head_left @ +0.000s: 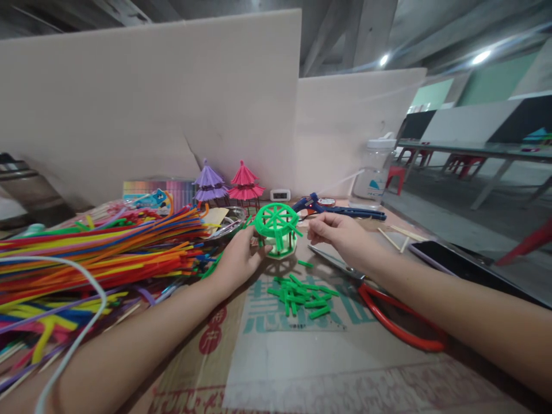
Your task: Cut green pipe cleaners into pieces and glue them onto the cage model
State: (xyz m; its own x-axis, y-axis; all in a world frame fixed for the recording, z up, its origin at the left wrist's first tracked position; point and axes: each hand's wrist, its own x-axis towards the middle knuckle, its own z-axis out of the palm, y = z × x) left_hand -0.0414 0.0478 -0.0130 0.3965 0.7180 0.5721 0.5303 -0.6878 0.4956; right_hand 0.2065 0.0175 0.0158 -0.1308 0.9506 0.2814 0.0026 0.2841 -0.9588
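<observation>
My left hand (241,253) is closed around the left side of a small green pipe-cleaner pavilion model (276,221). Its round top has spokes like a wheel, and brown posts join it to a pale base edged in green. One short green strip sticks out at the right of the top. Just right of the model, my right hand (330,230) has its fingertips pinched together; whatever is in them is too small to make out. Below the model lies a loose pile of short green pipe-cleaner pieces (302,296). Large scissors (388,310) with red handles rest under my right forearm.
Bundles of colourful pipe cleaners (129,247) fill the left side. Behind stand a purple pavilion (210,184), a pink pavilion (245,183), a small white clock (280,195), a blue glue gun (313,202) and a clear bottle (371,172). A phone (457,267) lies at right.
</observation>
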